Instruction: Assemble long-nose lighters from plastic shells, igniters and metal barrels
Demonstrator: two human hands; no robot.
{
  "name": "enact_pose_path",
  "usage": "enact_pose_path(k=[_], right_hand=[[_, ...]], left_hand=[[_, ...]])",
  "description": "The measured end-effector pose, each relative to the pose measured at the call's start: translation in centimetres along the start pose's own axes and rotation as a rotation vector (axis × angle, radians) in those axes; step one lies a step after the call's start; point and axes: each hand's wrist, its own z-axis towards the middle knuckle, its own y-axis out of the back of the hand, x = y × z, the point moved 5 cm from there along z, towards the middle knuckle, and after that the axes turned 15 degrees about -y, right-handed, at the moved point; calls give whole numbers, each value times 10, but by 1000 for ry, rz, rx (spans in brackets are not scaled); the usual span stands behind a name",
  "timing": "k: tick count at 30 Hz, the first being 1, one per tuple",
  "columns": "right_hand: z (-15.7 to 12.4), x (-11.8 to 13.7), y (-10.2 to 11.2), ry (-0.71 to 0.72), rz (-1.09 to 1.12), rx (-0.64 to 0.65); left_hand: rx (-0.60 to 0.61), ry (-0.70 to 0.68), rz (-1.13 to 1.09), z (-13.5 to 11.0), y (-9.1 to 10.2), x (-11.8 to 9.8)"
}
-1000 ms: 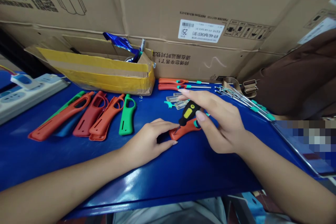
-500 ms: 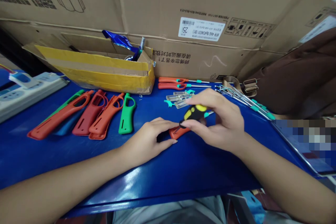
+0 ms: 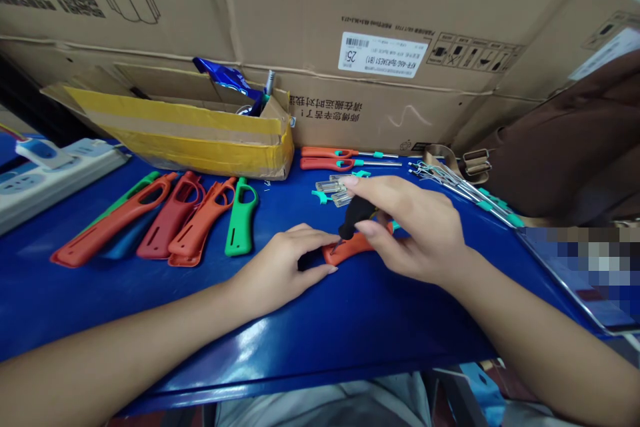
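Note:
An orange gas lighter (image 3: 350, 248) lies on the blue table, a bit of turquoise showing at its far end. My left hand (image 3: 293, 260) grips its near end between thumb and fingers. My right hand (image 3: 417, 230) is closed around a short black screwdriver (image 3: 356, 217), tilted, its thin shaft meeting the lighter's end beside my left fingertips. Just behind lie clear plastic tanks (image 3: 330, 185) with turquoise pieces. To the left rest loose lighter shells: a green one (image 3: 241, 220), an orange one (image 3: 197, 227), a red one (image 3: 167, 220) and others.
Two orange-red lighters (image 3: 327, 163) with metal rods lie at the back. Metal rods with wires (image 3: 470, 190) are at right, near a tablet-like screen (image 3: 560, 280). A yellow-taped carton (image 3: 190, 140) and a power strip (image 3: 65, 170) stand at left. Big cardboard (image 3: 280, 20) walls the back.
The screwdriver has turned in my right hand: its yellow patches have gone from sight and the handle looks black. My right fingers have shifted slightly. My left hand stays put.

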Motion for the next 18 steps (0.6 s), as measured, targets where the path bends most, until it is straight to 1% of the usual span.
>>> enact_pose_path(k=[2,5,7,11,14,16,18], right_hand=[[2,-1,0,-58,111,45],[5,1,4,-75,213,22],[5,4,5,-52,183,8],[2,7,5,-19,79,35],[1,6,3,-22,33,52],[1,6,2,-48,77,59],[3,6,1,-94,186,89]], left_hand=[[-7,11,5,0,0,1],[-21,23,3,1,0,2],[-22,29,1,1,0,1],[-5,43,-3,2,0,1],[0,49,-5,3,0,0],[-7,52,-10,3,1,0],[-12,57,-24,3,0,0]])
